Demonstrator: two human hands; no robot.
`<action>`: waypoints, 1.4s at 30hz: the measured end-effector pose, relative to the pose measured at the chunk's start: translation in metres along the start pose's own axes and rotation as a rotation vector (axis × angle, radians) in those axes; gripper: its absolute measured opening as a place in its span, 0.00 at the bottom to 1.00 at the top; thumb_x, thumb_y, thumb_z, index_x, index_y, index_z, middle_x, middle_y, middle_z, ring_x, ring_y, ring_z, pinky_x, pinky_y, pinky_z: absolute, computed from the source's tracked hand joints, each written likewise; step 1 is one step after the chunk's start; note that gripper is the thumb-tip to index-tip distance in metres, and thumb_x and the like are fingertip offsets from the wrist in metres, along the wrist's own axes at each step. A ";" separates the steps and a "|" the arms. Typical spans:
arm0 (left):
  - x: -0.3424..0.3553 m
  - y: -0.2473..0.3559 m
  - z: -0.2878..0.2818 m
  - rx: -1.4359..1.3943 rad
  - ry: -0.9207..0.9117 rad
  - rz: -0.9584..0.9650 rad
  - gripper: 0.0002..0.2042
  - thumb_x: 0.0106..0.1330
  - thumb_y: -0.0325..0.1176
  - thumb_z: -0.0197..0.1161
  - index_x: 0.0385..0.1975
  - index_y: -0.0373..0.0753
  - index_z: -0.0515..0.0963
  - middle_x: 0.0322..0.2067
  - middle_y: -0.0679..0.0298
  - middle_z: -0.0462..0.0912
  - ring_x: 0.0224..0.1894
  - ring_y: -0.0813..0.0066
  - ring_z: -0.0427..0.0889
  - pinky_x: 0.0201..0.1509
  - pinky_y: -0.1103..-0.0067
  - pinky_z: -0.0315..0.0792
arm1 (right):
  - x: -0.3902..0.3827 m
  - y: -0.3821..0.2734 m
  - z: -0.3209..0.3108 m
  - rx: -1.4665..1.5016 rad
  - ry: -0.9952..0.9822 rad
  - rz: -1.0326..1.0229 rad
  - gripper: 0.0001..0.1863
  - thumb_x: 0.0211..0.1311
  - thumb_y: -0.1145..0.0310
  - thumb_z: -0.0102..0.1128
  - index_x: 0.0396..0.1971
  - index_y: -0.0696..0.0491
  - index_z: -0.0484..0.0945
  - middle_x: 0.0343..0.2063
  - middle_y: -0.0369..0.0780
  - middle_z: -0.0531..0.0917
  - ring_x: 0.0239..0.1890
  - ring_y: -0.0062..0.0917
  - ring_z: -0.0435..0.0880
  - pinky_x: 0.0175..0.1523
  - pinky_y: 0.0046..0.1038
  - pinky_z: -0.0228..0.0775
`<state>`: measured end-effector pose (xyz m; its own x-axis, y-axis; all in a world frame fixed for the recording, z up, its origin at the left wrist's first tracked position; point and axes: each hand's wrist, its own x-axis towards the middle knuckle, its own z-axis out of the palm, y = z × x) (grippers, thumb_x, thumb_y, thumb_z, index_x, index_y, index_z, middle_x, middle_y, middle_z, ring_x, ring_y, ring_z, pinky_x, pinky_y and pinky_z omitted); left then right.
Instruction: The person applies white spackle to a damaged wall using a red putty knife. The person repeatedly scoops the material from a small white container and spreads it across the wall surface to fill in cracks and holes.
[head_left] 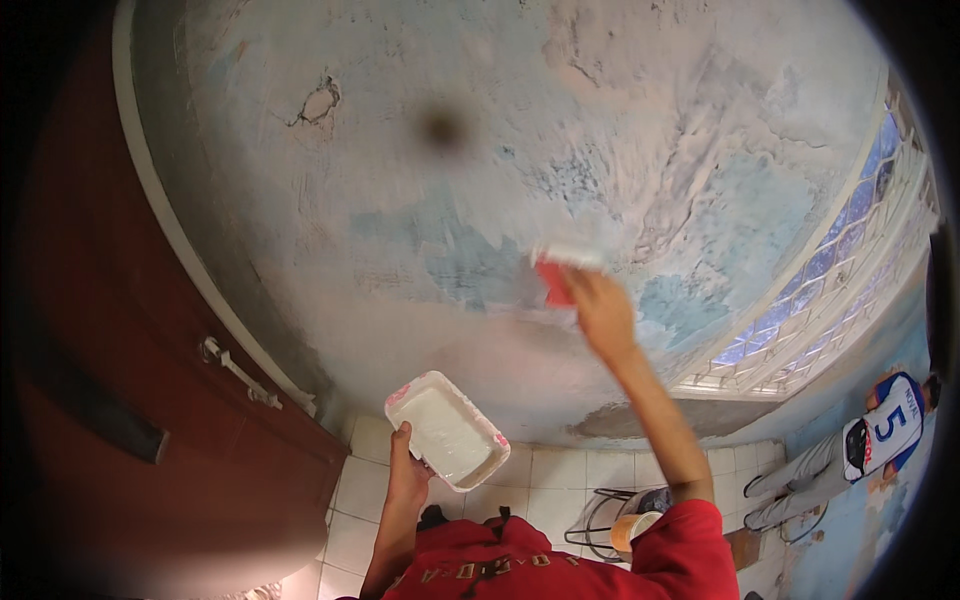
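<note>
While the right hand (603, 308) grips a red spreader (553, 283) at the wall (400, 200), blur along the tool's pale edge prevents confirming full contact. The spreader is located near mid-wall, just right of an exposed blue patch (460, 258). The left hand (405, 478) holds a shallow tray (398, 398) tilted below it, thumb at the rim, remaining fingers largely hidden. White paste (450, 435) covers the tray's base.

Findings on method: the step appears to be spreading paste thinly over a patchy surface. For a sound result, the edge should be kept at a low, steady angle with even pressure, and each stroke should overlap the last so that no ridge is left. Small loads taken from the tray would limit drips. The tray is best held level and close beneath the stroke; its present tilt could, in my judgement, let loose paste creep toward the lower rim.

Defects noted: a cracked, broken spot (320, 101) at upper left and rough dark streaks (690, 185) at upper right. Both would likely call for firmer pressing and more than one pass. Near the window grille (800, 300), shorter strokes are advisable.
</note>
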<state>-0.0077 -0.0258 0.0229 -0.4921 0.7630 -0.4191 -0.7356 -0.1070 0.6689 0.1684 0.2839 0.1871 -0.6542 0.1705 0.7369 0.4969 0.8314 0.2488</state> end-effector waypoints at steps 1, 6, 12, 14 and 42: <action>0.001 -0.003 0.001 -0.003 -0.027 0.020 0.35 0.71 0.60 0.55 0.70 0.44 0.61 0.65 0.57 0.71 0.64 0.58 0.76 0.61 0.54 0.75 | 0.033 0.017 -0.026 -0.041 0.089 -0.013 0.25 0.56 0.77 0.58 0.57 0.50 0.82 0.48 0.42 0.84 0.47 0.37 0.83 0.49 0.37 0.76; -0.009 0.007 0.004 0.093 -0.075 0.034 0.36 0.71 0.61 0.55 0.70 0.44 0.60 0.64 0.58 0.72 0.64 0.59 0.76 0.62 0.54 0.73 | 0.127 0.045 -0.100 -0.184 0.428 0.064 0.27 0.55 0.81 0.56 0.56 0.49 0.83 0.49 0.43 0.84 0.50 0.41 0.83 0.54 0.41 0.75; -0.008 0.013 0.007 0.092 -0.139 -0.014 0.36 0.70 0.64 0.56 0.70 0.47 0.60 0.64 0.60 0.72 0.64 0.62 0.76 0.60 0.58 0.74 | -0.025 -0.020 0.004 -0.102 0.096 0.133 0.30 0.52 0.80 0.55 0.59 0.51 0.81 0.56 0.44 0.82 0.58 0.45 0.79 0.58 0.41 0.75; -0.006 0.015 0.010 0.077 -0.099 -0.006 0.35 0.71 0.63 0.56 0.68 0.46 0.61 0.63 0.62 0.73 0.62 0.65 0.76 0.59 0.60 0.75 | -0.054 -0.048 0.017 -0.005 0.044 0.139 0.27 0.56 0.80 0.56 0.57 0.51 0.82 0.53 0.44 0.84 0.56 0.42 0.81 0.56 0.40 0.77; -0.010 0.029 0.017 0.217 -0.206 -0.066 0.33 0.74 0.56 0.53 0.74 0.47 0.58 0.67 0.62 0.69 0.69 0.68 0.71 0.66 0.62 0.71 | -0.054 -0.240 -0.060 0.534 -0.375 0.590 0.25 0.64 0.72 0.65 0.62 0.54 0.75 0.32 0.49 0.87 0.29 0.42 0.88 0.32 0.37 0.77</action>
<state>-0.0168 -0.0256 0.0568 -0.3257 0.8794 -0.3474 -0.6350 0.0688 0.7695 0.1189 0.0431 0.1252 -0.5657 0.7351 0.3737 0.5413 0.6729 -0.5042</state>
